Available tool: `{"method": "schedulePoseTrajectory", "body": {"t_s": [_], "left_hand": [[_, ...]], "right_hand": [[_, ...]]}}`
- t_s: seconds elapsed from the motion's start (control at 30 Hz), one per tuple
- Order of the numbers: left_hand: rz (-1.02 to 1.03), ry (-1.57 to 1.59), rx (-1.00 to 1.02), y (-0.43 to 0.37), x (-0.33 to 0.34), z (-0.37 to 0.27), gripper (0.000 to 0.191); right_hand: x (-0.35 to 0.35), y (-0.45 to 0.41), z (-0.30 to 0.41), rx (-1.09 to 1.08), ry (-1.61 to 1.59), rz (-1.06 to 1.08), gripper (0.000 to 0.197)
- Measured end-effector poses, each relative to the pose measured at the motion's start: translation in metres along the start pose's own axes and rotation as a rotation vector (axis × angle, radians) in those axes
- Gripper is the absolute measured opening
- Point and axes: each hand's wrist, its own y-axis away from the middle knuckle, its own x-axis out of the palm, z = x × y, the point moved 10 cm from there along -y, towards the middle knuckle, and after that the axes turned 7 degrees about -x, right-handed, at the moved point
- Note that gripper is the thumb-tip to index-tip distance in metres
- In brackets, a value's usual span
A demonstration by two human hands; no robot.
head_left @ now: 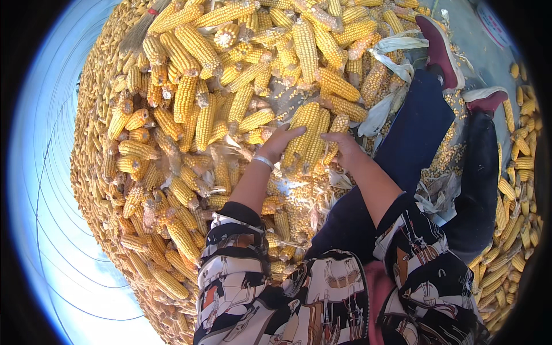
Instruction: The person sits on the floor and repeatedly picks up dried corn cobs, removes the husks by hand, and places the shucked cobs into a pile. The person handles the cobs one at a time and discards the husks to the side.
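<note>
Two husked ears of yellow corn (pixel 302 133) lie side by side between my hands, tips pointing away from me. My left hand (pixel 280 142), with a silvery bracelet at the wrist, grips the left ear, its thumb across the kernels. On the other side, my right hand (pixel 345 148) has its thumb near the right ear's edge; a thinner, patchy cob (pixel 337 129) sits against its fingers. Whether that hand grips the cob or the ear is unclear, since its fingers are partly hidden. Loose kernels (pixel 302 202) cover the ground beneath.
A large corn pile (pixel 142 181) rises at the left and ahead. A straw broom (pixel 140 36) rests on it at the upper left. Dry husks (pixel 379 114) lie beside my outstretched legs. More ears (pixel 513 241) are heaped at the right, and a round printed object (pixel 493 23) is at the upper right.
</note>
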Motion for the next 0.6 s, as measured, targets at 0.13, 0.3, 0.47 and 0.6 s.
{"method": "schedulePoseTrajectory", "body": {"t_s": [0.13, 0.3, 0.47, 0.6], "left_hand": [[0.099, 0.508, -0.055, 0.022, 0.017, 0.048, 0.058], [0.136, 0.678, 0.115, 0.036, 0.040, 0.083, 0.059], [0.225, 0.731, 0.328, 0.098, 0.054, 0.072, 0.066], [0.227, 0.548, 0.407, 0.146, 0.060, 0.046, 0.090]], "right_hand": [[0.018, 0.019, -0.009, 0.063, -0.144, 0.236, 0.036], [0.017, 0.052, -0.003, -0.037, 0.063, 0.293, 0.035], [0.039, 0.117, 0.004, -0.101, 0.012, 0.444, 0.049], [0.044, 0.168, 0.004, -0.179, -0.101, 0.498, 0.052]]}}
